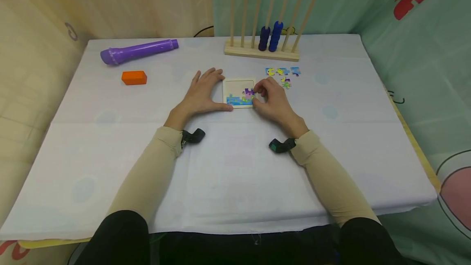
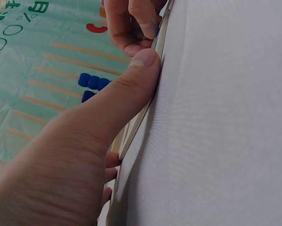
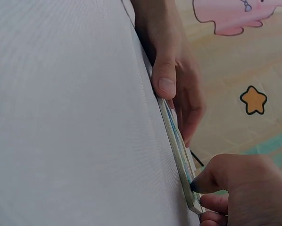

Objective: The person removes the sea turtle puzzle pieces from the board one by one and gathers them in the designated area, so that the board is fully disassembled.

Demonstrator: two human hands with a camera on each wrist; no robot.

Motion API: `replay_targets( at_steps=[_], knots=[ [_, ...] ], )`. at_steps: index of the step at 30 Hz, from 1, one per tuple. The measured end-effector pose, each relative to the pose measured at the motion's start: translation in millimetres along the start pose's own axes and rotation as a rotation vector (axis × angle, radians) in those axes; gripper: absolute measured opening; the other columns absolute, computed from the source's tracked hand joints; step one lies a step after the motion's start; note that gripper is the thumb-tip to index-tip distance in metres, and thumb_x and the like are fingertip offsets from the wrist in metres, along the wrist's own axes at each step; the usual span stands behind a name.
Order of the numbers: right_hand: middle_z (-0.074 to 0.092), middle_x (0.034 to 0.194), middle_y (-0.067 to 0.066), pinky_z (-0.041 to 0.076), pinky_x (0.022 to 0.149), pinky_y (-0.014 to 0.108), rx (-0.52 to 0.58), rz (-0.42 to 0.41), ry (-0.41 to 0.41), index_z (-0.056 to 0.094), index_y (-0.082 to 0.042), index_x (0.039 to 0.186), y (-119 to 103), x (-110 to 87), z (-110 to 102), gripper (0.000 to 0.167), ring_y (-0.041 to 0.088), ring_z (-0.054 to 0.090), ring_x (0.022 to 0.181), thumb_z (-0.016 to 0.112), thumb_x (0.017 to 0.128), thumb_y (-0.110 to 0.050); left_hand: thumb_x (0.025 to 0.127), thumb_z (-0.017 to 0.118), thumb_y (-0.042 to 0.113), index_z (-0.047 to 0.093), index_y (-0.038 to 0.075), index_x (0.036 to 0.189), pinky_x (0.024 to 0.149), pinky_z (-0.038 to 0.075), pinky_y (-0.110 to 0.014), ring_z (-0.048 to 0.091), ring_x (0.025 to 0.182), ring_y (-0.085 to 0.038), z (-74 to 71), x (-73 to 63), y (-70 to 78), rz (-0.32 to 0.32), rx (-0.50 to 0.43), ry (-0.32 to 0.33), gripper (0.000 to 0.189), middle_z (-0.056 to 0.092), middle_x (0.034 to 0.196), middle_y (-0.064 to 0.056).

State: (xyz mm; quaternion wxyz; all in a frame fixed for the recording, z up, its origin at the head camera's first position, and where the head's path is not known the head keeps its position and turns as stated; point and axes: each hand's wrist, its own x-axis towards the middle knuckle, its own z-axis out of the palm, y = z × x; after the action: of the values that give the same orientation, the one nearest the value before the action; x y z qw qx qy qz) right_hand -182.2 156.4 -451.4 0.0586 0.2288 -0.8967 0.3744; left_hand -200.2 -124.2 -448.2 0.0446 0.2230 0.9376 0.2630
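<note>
A small wooden puzzle tray [image 1: 239,85] lies on the white-covered table, its lower part filled with blue, pink and purple jigsaw pieces. My left hand [image 1: 202,93] spreads over the tray's left side, fingers extended toward the far corner. Its thumb [image 2: 141,66] rests along the near edge. At the tray's right edge, my right hand [image 1: 274,99] has curled fingers, with thumb and index around a puzzle piece [image 1: 249,92]; the fingers partly hide it. In the right wrist view the right thumb [image 3: 207,181] touches the tray's surface. Several loose puzzle pieces [image 1: 283,71] lie just beyond the right hand.
A wooden peg stand [image 1: 261,53] with dark blue beads stands at the back. A purple toy microphone [image 1: 141,51] and an orange block [image 1: 134,77] lie at the back left. Patterned curtains [image 1: 397,52] enclose the table's back and sides.
</note>
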Motion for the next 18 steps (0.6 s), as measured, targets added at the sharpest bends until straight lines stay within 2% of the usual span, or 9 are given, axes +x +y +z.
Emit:
replay_targets(
  at_steps=[18],
  knots=[
    [0.055, 0.105, 0.014, 0.040, 0.085, 0.035, 0.022, 0.079, -0.045, 0.063, -0.001, 0.121, -1.0, 1.5, -0.9, 0.036, 0.027, 0.051, 0.094, 0.068, 0.087, -0.010, 0.074, 0.086, 0.068, 0.047, 0.012, 0.154, 0.133, -0.007, -0.048, 0.012, 0.165, -0.024, -1.2, -0.4, 1.3, -0.004, -0.008, -0.010, 0.106, 0.030, 0.174, -0.006]
  ],
)
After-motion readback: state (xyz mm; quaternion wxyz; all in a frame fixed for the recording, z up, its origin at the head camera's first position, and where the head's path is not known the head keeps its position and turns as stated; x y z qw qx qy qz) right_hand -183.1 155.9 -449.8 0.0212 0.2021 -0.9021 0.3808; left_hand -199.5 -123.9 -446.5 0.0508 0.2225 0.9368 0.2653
